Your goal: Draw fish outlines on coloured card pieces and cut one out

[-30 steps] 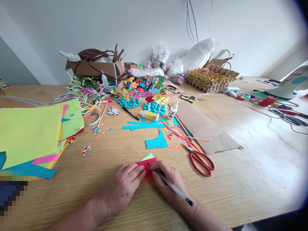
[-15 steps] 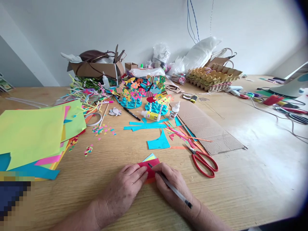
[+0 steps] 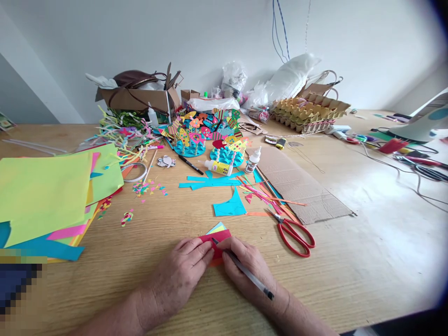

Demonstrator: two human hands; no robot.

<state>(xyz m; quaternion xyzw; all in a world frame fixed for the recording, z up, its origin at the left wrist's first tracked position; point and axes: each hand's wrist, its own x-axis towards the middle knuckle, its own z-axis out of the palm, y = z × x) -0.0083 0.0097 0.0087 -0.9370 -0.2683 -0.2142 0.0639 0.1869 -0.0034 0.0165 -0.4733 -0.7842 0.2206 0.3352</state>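
Note:
Near the front of the wooden table lies a small stack of coloured paper with a red sheet (image 3: 221,234) on top; light blue and yellow corners stick out behind it. My left hand (image 3: 180,268) presses on the red sheet's left side, its fingers together. My right hand (image 3: 247,261) is closed round a grey pen (image 3: 254,277), whose tip touches the red paper beside my left fingertips. Red-handled scissors (image 3: 296,235) lie to the right of my right hand. A blue paper offcut (image 3: 231,204) lies behind the stack.
Coloured sheets (image 3: 42,200) pile up at the left. Farther back are glue bottles (image 3: 252,160), paper fish decorations (image 3: 199,133) and a cardboard box (image 3: 140,100). Cardboard (image 3: 301,186) lies right of centre, egg trays (image 3: 310,112) behind it, cables (image 3: 425,170) far right.
The pen and my right hand have shifted slightly left over the red paper. My left hand stays on the sheet. The whole view has moved a little.

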